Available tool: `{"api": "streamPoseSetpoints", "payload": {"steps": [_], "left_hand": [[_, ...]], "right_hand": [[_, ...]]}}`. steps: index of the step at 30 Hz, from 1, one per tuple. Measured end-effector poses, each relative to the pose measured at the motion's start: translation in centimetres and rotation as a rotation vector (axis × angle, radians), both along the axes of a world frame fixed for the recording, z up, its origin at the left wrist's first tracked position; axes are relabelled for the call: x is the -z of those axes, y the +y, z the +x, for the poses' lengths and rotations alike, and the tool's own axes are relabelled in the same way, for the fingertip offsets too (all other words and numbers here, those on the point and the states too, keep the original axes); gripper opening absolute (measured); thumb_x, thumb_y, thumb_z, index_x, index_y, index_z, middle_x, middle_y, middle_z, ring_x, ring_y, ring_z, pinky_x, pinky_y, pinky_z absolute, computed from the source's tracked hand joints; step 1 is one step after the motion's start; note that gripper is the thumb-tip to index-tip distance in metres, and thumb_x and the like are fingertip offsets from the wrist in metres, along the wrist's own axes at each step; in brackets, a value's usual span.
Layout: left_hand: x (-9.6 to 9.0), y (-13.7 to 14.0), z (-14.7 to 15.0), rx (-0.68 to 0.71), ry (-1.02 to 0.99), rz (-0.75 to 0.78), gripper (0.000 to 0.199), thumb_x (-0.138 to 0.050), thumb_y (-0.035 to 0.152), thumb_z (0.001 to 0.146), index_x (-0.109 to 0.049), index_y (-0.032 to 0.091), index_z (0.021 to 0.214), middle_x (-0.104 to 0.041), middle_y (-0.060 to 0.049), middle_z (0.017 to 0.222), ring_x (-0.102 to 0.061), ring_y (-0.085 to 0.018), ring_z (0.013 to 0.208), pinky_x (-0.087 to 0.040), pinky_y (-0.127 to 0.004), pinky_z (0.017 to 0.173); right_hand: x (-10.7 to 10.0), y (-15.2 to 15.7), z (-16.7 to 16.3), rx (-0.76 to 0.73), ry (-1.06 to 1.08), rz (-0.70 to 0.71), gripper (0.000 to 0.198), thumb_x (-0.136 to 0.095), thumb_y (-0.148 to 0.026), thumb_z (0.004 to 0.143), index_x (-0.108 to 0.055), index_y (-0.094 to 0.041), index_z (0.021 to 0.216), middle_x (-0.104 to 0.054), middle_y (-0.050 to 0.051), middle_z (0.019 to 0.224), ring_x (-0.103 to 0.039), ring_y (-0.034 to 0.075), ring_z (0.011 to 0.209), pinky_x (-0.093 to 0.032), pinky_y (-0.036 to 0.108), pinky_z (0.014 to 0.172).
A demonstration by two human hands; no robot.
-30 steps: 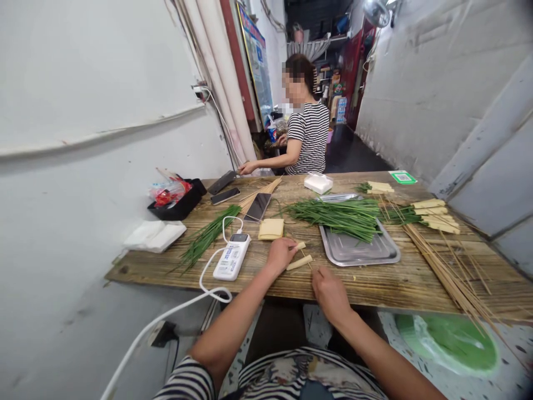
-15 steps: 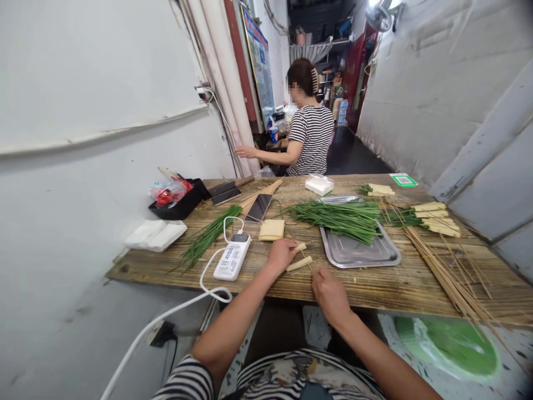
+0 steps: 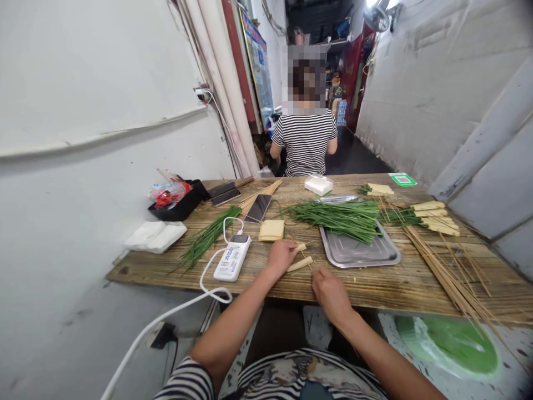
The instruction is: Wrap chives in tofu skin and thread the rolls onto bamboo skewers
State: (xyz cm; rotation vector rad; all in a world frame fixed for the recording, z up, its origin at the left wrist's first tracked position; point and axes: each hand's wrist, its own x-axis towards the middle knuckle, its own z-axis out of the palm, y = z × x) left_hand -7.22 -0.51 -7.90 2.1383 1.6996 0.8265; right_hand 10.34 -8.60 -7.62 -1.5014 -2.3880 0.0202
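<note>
Just below frame centre my left hand [image 3: 281, 255] pinches a pale, soft tofu-skin roll [image 3: 299, 263] on the wooden tabletop [image 3: 375, 286]. My right hand [image 3: 328, 290] closes narrowly on a thin bamboo skewer [image 3: 307, 261]. The roll looks light and crushable, so I judge a gentle mid-length hold best.

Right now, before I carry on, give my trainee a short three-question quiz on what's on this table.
1. True or false: the metal tray is fully covered by the green chives.
2. Which lies nearest the left hand? A) the white power bank B) the rolled tofu-skin pieces C) the loose bamboo skewers
3. Fill in: the stack of flat tofu sheets sits just beyond the ____ hand.

Key
1. False: the chives lie across its far end only; the near part is bare.
2. B: the rolls lie at its fingertips, with the right hand close by.
3. left
</note>
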Motion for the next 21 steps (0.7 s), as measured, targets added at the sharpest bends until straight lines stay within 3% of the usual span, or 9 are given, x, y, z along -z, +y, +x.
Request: {"api": "streamPoseSetpoints", "payload": {"steps": [9, 21], "left_hand": [[-0.8, -0.2, 0.2, 0.055, 0.09, -0.013, 0.013, -0.062, 0.014, 0.08, -0.074, 0.017, 0.077, -0.072, -0.005, 0.079, -0.063, -0.016, 0.078, -0.046, -0.025, 0.075], [-0.7, 0.1, 0.1, 0.084, 0.041, -0.022, 0.012, -0.064, 0.012, 0.079, -0.073, 0.018, 0.074, -0.07, -0.004, 0.076, -0.062, -0.016, 0.075, -0.044, -0.024, 0.071]], "right_hand": [[0.2, -0.4, 0.4, -0.014, 0.008, -0.011, 0.023, -0.042, -0.011, 0.091, -0.064, -0.014, 0.085, -0.06, 0.006, 0.08, -0.054, 0.015, 0.065, -0.037, 0.027, 0.06], [0.2, 0.1, 0.1, -0.022, 0.066, -0.043, 0.024, -0.04, -0.009, 0.09, -0.063, -0.014, 0.083, -0.059, 0.005, 0.078, -0.054, 0.014, 0.067, -0.036, 0.026, 0.06]]}}
